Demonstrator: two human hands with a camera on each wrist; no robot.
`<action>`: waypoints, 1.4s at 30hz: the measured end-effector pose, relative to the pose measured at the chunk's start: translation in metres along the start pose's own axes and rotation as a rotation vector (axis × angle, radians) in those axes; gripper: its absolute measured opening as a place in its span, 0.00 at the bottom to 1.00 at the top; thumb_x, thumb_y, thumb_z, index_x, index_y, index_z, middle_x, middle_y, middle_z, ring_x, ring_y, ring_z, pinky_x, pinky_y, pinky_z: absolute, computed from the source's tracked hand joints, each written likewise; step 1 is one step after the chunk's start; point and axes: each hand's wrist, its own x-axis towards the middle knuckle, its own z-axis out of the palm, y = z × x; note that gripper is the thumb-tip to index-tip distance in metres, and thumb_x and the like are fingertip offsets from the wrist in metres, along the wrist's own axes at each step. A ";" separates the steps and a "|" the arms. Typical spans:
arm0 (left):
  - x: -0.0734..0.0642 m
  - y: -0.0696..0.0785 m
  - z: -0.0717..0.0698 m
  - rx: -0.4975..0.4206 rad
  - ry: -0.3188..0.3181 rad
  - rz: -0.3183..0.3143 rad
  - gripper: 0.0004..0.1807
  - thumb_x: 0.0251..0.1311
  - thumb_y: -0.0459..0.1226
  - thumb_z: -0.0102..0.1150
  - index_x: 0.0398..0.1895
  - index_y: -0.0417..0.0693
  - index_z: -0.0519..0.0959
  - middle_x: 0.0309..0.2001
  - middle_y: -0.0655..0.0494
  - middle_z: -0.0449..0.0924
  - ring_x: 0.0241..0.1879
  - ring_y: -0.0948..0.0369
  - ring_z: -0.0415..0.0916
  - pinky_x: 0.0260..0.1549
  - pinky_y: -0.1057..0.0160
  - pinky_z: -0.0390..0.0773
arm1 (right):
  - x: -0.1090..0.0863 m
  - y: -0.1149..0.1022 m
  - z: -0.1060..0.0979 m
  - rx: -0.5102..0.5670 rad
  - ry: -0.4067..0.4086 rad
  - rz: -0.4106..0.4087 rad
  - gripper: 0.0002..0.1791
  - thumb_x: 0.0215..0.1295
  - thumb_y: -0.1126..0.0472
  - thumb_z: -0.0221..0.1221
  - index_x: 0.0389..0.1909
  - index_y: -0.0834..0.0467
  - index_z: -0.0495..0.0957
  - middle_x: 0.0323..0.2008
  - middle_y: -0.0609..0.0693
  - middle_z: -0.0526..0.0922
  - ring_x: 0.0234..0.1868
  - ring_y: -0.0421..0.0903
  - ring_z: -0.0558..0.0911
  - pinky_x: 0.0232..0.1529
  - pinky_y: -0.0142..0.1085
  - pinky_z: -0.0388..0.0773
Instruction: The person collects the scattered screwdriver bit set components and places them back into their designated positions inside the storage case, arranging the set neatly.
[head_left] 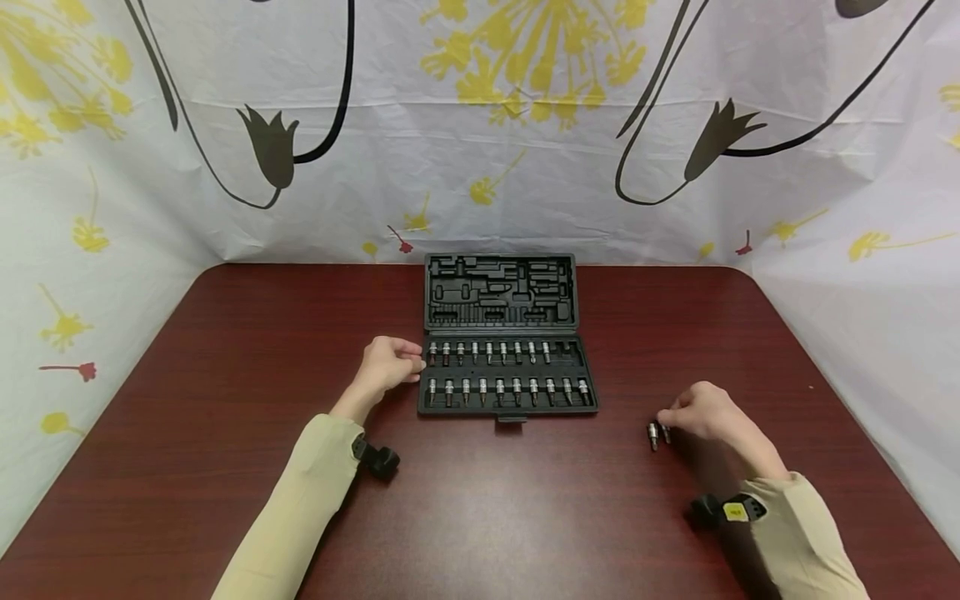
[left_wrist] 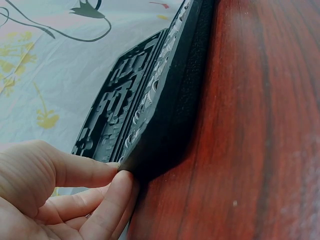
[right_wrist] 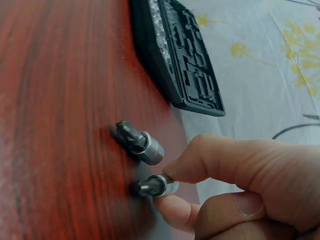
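Note:
In the head view, an open black socket-bit case [head_left: 472, 370] lies at the middle of the table, its moulded lid [head_left: 501, 292] tipped back behind it. Two rows of silver bit sockets fill its base; the upper row ends short of the right side. My left hand [head_left: 384, 364] pinches the case's left edge between thumb and fingers. To the right of the case, my right hand [head_left: 705, 410] pinches a bit socket [right_wrist: 152, 186] by its silver end, low at the tabletop. A second bit socket [right_wrist: 145, 147] lies right beside it on the wood.
The dark red wooden table [head_left: 525, 517] spreads around the case. A white sheet [head_left: 480, 225] with printed flowers hangs at the back and sides. On the case's front edge sits a latch [head_left: 512, 419]. Each wrist wears a small black camera on a strap.

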 end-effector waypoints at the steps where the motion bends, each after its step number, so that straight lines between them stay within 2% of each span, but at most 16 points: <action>1: 0.000 0.000 0.000 -0.002 -0.001 0.000 0.14 0.55 0.25 0.59 0.47 0.31 0.78 0.42 0.38 0.81 0.31 0.59 0.81 0.30 0.65 0.84 | 0.001 0.000 0.000 0.013 0.003 -0.001 0.14 0.54 0.57 0.61 0.14 0.61 0.79 0.12 0.41 0.68 0.20 0.41 0.65 0.19 0.33 0.64; 3: 0.000 0.000 0.000 -0.006 -0.001 -0.002 0.14 0.55 0.25 0.59 0.47 0.31 0.78 0.42 0.38 0.81 0.31 0.59 0.81 0.30 0.66 0.84 | 0.003 0.000 -0.001 0.039 0.011 -0.009 0.15 0.54 0.57 0.60 0.12 0.60 0.77 0.11 0.40 0.64 0.18 0.40 0.63 0.19 0.32 0.61; 16: -0.001 0.002 0.000 0.000 0.000 -0.003 0.15 0.55 0.25 0.59 0.47 0.31 0.78 0.41 0.38 0.81 0.30 0.59 0.80 0.29 0.65 0.84 | 0.025 -0.022 -0.015 0.135 0.003 -0.038 0.17 0.58 0.56 0.58 0.13 0.59 0.75 0.10 0.39 0.59 0.15 0.37 0.58 0.16 0.29 0.56; 23: -0.001 0.003 0.000 -0.005 -0.002 0.007 0.15 0.55 0.24 0.59 0.47 0.30 0.77 0.42 0.37 0.80 0.32 0.59 0.81 0.29 0.66 0.84 | 0.034 -0.036 -0.016 0.160 0.000 -0.070 0.15 0.58 0.57 0.57 0.16 0.62 0.80 0.11 0.39 0.65 0.18 0.38 0.61 0.18 0.29 0.57; 30: 0.001 0.001 0.001 -0.010 -0.002 0.009 0.15 0.55 0.24 0.58 0.47 0.30 0.77 0.42 0.37 0.80 0.31 0.60 0.80 0.28 0.67 0.83 | 0.044 -0.051 -0.014 0.170 0.007 -0.087 0.14 0.57 0.58 0.57 0.17 0.62 0.80 0.12 0.40 0.66 0.20 0.39 0.63 0.20 0.30 0.59; 36: 0.001 0.000 0.000 -0.019 -0.002 0.006 0.14 0.55 0.24 0.58 0.47 0.29 0.77 0.41 0.38 0.81 0.34 0.57 0.81 0.30 0.65 0.84 | 0.052 -0.063 -0.013 0.199 -0.006 -0.069 0.15 0.57 0.59 0.56 0.19 0.65 0.81 0.12 0.40 0.66 0.19 0.39 0.62 0.19 0.30 0.58; 42: 0.000 0.001 0.000 -0.022 -0.005 0.017 0.13 0.54 0.23 0.58 0.45 0.28 0.77 0.38 0.39 0.81 0.33 0.57 0.82 0.29 0.65 0.84 | 0.059 -0.075 -0.013 0.178 -0.009 -0.073 0.15 0.57 0.58 0.57 0.23 0.67 0.82 0.13 0.40 0.68 0.20 0.40 0.63 0.21 0.31 0.60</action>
